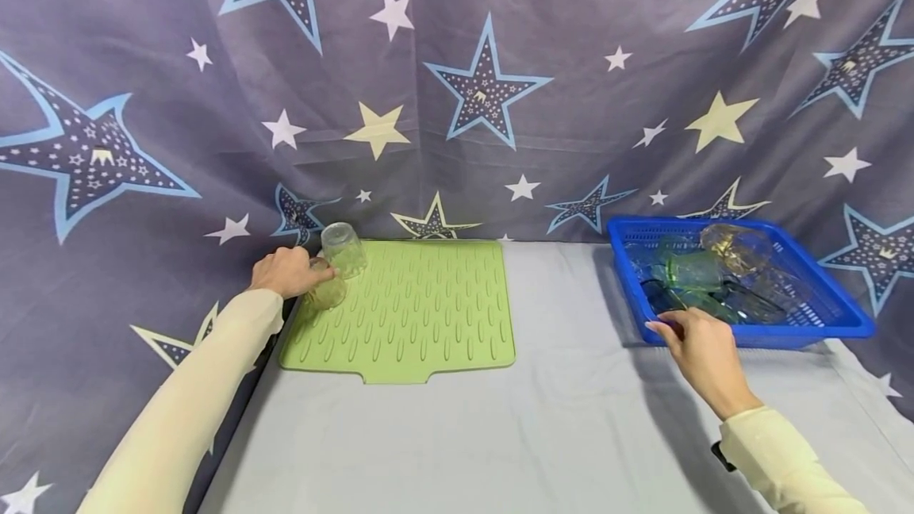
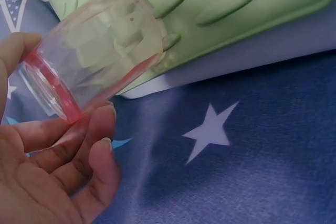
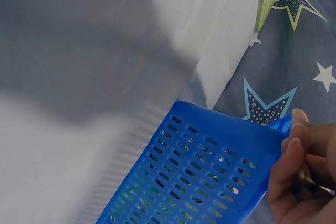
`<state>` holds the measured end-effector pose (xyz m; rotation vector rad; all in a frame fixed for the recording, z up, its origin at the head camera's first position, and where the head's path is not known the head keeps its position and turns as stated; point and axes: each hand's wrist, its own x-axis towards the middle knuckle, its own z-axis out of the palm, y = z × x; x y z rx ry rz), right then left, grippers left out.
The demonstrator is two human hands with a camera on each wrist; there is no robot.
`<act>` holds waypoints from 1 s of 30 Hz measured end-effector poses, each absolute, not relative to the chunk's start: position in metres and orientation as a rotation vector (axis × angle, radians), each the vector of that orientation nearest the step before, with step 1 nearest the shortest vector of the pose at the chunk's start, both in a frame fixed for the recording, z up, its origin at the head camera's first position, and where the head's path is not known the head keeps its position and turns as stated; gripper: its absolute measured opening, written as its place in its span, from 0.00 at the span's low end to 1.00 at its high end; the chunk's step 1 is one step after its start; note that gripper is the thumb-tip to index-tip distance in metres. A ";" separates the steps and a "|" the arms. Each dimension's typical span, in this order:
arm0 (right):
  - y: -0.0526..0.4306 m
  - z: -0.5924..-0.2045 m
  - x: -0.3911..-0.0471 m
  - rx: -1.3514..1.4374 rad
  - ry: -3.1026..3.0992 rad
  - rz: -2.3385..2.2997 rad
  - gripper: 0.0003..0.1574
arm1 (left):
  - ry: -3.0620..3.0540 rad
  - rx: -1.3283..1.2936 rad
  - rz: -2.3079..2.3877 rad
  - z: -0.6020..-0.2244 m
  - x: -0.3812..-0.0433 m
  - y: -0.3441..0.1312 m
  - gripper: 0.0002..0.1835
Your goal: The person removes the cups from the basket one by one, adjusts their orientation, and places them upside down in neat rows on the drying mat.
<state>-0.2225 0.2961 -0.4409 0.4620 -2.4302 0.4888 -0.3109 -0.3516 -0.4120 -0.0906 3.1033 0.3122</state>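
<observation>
At the left edge of the green ribbed mat (image 1: 400, 316), my left hand (image 1: 282, 271) pinches a tinted glass (image 1: 327, 293) near its base. In the left wrist view this drinking glass (image 2: 102, 51) tilts with its mouth end right at the mat, thumb on one side and fingers on the other. A clear glass (image 1: 344, 251) stands mouth down on the mat just behind it. Over on the right, my right hand (image 1: 707, 351) grips the near left rim of a blue plastic basket (image 1: 850, 316). Its thumb and fingers pinch that rim in the right wrist view.
Inside the basket lie a green glass (image 1: 694, 270), an amber piece of glassware (image 1: 735, 246) and other clear and dark pieces. A pale cloth (image 1: 564, 419) covers the table. Star-patterned fabric (image 1: 485, 181) hangs along the back and left.
</observation>
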 end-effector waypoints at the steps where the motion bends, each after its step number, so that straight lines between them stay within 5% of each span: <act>1: 0.296 -0.441 -0.222 0.462 -2.428 0.490 0.09 | 3.097 -0.089 0.305 -0.410 -0.311 -0.351 0.34; 20: 0.295 -0.442 -0.221 0.452 -2.408 0.493 0.10 | 3.120 -0.071 0.262 -0.420 -0.315 -0.346 0.49; 30: 0.296 -0.443 -0.220 0.436 -2.431 0.498 0.11 | 3.175 -0.102 0.303 -0.420 -0.313 -0.349 0.46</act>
